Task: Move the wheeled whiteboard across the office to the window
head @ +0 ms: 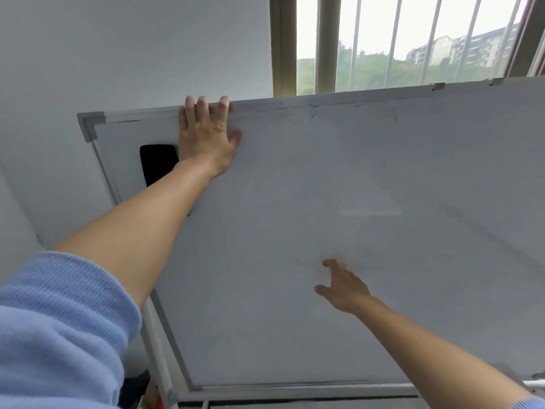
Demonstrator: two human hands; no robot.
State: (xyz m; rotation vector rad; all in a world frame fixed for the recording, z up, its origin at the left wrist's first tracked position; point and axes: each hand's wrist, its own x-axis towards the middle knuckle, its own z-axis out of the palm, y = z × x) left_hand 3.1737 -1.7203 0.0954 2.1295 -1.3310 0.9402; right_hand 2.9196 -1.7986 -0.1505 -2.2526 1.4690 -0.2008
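Gripping the top rail of the whiteboard (324,202) with my left hand (206,140), I have the fingers (203,106) hooked over the frame and the thumb flat on the writing face. My right hand (343,286) holds nothing, its grip loose and spread, fingertips on or just off the board's middle; I cannot tell which. The board fills the view right in front of me, its long axis running left to right, and the barred window (398,42) lies directly beyond its top edge. A black eraser (157,163) clings beside my left wrist. I judge only a short forward push remains.
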